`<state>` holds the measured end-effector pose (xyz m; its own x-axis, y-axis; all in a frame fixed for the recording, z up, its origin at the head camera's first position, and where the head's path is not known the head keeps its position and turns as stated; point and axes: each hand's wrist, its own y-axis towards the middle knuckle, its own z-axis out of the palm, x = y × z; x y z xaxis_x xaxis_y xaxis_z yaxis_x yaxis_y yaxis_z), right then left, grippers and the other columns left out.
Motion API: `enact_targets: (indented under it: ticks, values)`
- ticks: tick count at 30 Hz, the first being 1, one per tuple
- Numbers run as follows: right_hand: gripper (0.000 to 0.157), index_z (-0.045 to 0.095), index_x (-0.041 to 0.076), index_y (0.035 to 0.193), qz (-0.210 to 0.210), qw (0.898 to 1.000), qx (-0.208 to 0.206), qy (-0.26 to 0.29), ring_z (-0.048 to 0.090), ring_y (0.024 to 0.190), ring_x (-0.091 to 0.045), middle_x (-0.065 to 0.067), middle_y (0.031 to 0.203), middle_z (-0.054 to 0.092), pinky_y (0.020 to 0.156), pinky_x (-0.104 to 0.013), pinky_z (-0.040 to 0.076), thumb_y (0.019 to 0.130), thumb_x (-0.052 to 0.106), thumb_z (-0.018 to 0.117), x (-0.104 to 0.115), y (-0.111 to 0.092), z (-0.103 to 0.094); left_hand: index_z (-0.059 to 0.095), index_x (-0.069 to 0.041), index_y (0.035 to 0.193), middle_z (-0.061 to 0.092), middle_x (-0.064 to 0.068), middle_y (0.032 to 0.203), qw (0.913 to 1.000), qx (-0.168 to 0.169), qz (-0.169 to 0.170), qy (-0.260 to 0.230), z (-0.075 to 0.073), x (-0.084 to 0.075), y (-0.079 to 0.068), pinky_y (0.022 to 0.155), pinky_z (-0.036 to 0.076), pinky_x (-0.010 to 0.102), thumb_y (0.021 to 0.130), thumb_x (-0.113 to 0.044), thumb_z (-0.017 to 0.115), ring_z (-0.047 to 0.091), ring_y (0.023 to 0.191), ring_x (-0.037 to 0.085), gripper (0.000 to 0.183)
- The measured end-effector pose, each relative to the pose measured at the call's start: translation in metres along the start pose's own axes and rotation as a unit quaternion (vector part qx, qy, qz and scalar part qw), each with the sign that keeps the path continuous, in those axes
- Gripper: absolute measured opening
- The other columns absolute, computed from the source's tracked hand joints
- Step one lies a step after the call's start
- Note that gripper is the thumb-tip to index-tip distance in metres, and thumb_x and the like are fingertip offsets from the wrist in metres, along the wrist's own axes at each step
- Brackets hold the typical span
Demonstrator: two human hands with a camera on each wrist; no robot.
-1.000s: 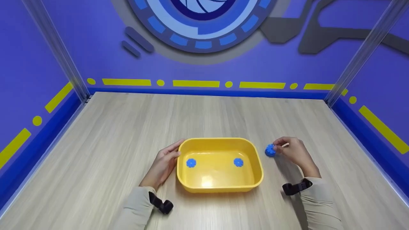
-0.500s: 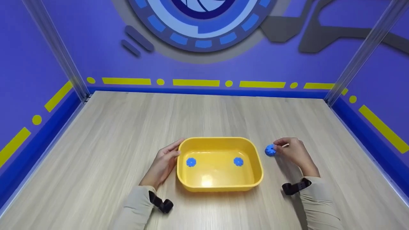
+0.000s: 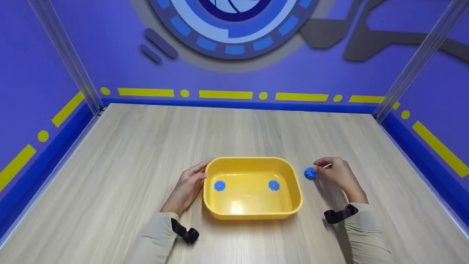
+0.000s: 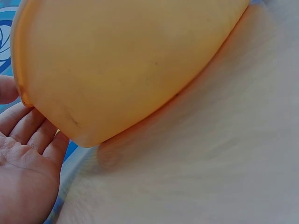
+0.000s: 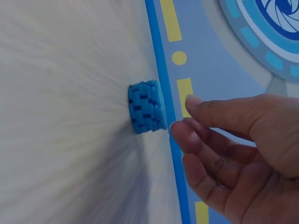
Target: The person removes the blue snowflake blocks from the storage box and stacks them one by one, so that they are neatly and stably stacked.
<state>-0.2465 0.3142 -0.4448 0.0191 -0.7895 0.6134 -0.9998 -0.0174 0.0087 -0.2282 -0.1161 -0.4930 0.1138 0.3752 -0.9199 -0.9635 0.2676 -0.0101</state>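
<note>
A yellow plastic basin (image 3: pixel 253 216) stands on the table, with two blue flower-shaped discs (image 3: pixel 220 186) lying apart on its floor. My left hand (image 3: pixel 188 188) holds the basin at its left end, the thumb at the rim and the fingers along the outer wall. To the right of the basin is a short stack of blue notched discs (image 5: pixel 147 107), upright on the table. My right hand (image 3: pixel 337 176) is just above this stack, thumb and fingertips close together. Nothing shows between the fingertips in the right wrist view, where a small gap separates them from the stack.
The pale wood table (image 3: pixel 234 132) reaches back to a purple-blue printed wall (image 3: pixel 220 79). Side walls with yellow marks stand left and right, meeting the back wall at metal corner posts (image 3: pixel 414 62). Each wrist carries a black camera (image 3: pixel 190 235).
Almost nothing differs: both hands, the basin and the blue discs keep their places. The head view shifts very slightly.
</note>
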Motion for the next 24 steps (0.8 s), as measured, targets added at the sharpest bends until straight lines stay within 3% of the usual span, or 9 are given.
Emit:
enact_targets:
  ticks: [12,18,24]
  values:
    - [0.026,0.068,-0.001,0.110,-0.056,0.998,0.003,-0.006,0.065,0.085,-0.022,-0.015,0.099,0.072,0.074,-0.030,0.056,0.090,0.015,0.064,0.024,-0.001,-0.011,0.035,0.008,0.144,0.033,0.021,0.153,1.0000,-0.008,0.001,-0.005,0.001,0.000,0.000,0.110,0.039,0.031,0.089,0.004,0.048,0.031,0.142,0.027,0.056]
    - [0.027,0.067,0.000,0.113,-0.068,0.997,0.041,-0.007,0.066,0.093,-0.026,-0.016,0.104,0.070,0.085,-0.042,0.058,0.089,0.012,0.066,0.048,0.002,-0.015,0.036,0.008,0.143,0.034,0.021,0.152,1.0000,-0.006,0.004,-0.005,0.001,0.000,0.000,0.110,0.039,0.031,0.089,0.004,0.049,0.033,0.141,0.027,0.056]
    - [0.025,0.068,0.002,0.112,-0.098,0.992,0.078,-0.027,0.066,0.090,-0.025,-0.015,0.103,0.070,0.085,-0.041,0.058,0.088,0.009,0.067,0.075,0.006,-0.013,0.036,0.007,0.144,0.034,0.020,0.153,0.9999,-0.002,0.007,-0.009,0.000,0.000,-0.001,0.108,0.042,0.027,0.089,0.004,0.048,0.035,0.140,0.024,0.056]
